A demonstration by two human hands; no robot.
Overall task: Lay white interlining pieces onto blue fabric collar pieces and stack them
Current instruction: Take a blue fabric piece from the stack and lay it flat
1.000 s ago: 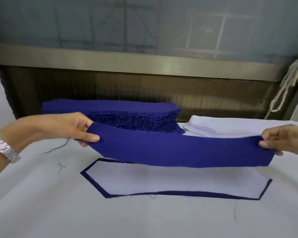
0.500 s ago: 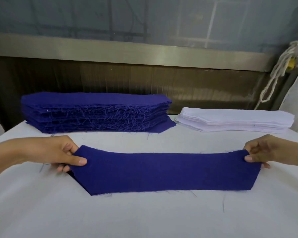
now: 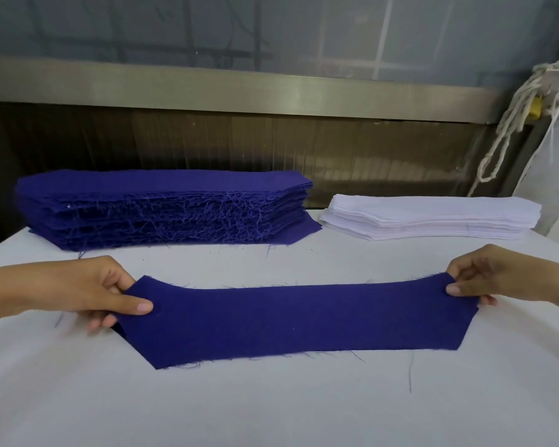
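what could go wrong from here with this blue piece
The blue collar piece is pinched at both ends by the left hand and right hand, with its far corners lifted, so it may settle creased or skewed. The loose threads on the table near its frayed edges could end up trapped under the next layer. The blue stack has a tangled fringe that might drag up two pieces at once.

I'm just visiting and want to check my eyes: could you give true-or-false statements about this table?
1. The left hand and right hand each pinch an end of the blue collar piece. True.
2. The white interlining stack sits left of the blue fabric stack. False: it sits to its right.
3. A white piece lies on the held collar piece. False: its top is bare blue.
4. The blue fabric stack is taller than the white one. True.
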